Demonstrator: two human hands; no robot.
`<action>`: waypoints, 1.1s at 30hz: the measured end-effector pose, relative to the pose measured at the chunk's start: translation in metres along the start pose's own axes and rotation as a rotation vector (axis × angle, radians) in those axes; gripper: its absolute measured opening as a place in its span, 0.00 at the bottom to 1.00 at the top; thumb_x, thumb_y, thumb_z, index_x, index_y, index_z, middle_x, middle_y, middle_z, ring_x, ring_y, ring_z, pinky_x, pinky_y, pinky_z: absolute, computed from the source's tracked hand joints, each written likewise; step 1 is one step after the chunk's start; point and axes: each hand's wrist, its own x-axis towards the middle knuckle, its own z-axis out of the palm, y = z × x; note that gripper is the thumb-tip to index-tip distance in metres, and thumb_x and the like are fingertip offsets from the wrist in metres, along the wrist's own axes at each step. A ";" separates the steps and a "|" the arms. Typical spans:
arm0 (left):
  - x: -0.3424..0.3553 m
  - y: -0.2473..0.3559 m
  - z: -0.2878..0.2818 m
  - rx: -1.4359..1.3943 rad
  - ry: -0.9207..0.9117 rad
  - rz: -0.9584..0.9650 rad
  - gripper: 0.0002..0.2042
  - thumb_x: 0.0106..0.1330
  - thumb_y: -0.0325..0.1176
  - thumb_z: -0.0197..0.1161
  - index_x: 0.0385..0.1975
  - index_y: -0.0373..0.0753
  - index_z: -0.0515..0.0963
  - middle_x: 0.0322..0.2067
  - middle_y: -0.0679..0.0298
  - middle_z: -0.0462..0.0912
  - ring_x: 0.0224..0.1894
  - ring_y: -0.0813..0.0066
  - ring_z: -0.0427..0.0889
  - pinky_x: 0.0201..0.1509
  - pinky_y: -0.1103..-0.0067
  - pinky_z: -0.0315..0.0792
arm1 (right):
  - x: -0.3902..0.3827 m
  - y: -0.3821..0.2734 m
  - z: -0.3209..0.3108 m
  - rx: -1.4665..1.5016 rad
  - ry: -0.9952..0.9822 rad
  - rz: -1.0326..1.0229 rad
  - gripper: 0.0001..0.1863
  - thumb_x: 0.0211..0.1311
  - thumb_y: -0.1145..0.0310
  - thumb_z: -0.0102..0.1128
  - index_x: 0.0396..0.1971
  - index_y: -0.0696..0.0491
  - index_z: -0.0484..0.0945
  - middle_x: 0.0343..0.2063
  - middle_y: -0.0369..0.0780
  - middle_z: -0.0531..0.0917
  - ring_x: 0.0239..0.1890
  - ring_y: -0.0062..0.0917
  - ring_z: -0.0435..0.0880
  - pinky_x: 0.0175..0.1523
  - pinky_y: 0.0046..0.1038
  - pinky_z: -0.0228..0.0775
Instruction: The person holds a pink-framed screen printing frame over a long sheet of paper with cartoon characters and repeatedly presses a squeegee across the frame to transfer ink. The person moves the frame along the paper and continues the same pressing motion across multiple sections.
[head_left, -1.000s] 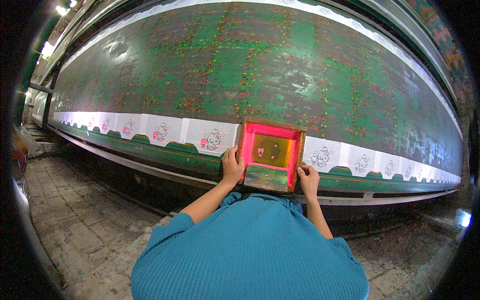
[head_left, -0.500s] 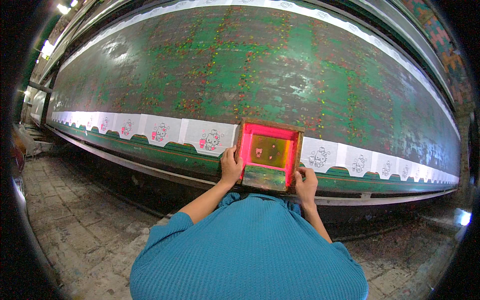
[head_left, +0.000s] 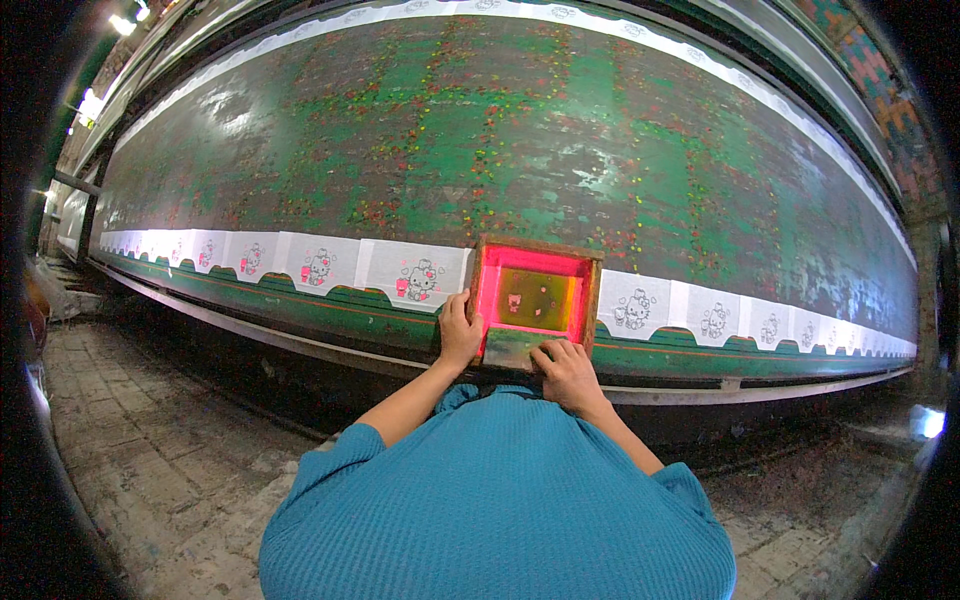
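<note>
A wooden-edged printing screen [head_left: 598, 290] sits on the near edge of the long table, over the row of white cloth pieces. Bright pink ink coats its inner walls, around a yellowish mesh window [head_left: 535, 302] with small pink motifs. My left hand [head_left: 459, 332] is closed on the screen's left side. My right hand [head_left: 568, 374] lies at the near right part of the screen, its fingers curled over the greenish strip [head_left: 510, 348] there. What those fingers grip is hidden. To the left, a white cloth piece [head_left: 385, 262] bears a cartoon cat with pink parts.
A long green table [head_left: 560, 130], spotted with worn paint, stretches across. Right of the screen, white pieces [head_left: 655, 290] show black outline cats. Another white strip [head_left: 680, 42] runs along the far edge. A pale rail [head_left: 690, 396] follows the near side, above a brick floor [head_left: 140, 430].
My right hand has left the screen's right side and moved left onto its near part. My left hand stays on the left side, and the screen rests in the same place.
</note>
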 end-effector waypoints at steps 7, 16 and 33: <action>0.002 -0.001 0.001 -0.068 0.054 0.020 0.14 0.69 0.30 0.58 0.49 0.29 0.76 0.42 0.45 0.79 0.47 0.43 0.79 0.53 0.59 0.72 | 0.036 0.007 -0.006 -0.001 0.115 0.068 0.14 0.45 0.74 0.62 0.36 0.55 0.80 0.38 0.44 0.85 0.44 0.38 0.85 0.49 0.39 0.75; 0.002 0.002 0.000 -0.074 0.045 0.007 0.15 0.69 0.29 0.58 0.52 0.28 0.77 0.43 0.46 0.80 0.47 0.45 0.79 0.52 0.60 0.73 | 0.124 0.059 -0.014 -0.137 0.412 -0.050 0.13 0.45 0.77 0.60 0.35 0.55 0.80 0.39 0.42 0.86 0.43 0.37 0.86 0.48 0.40 0.76; 0.001 0.002 -0.001 -0.084 0.040 -0.018 0.14 0.70 0.29 0.57 0.51 0.29 0.77 0.43 0.46 0.80 0.47 0.44 0.79 0.52 0.59 0.73 | 0.074 0.065 -0.023 -0.024 -0.179 -0.446 0.21 0.44 0.72 0.66 0.44 0.49 0.81 0.47 0.38 0.86 0.50 0.36 0.85 0.54 0.38 0.76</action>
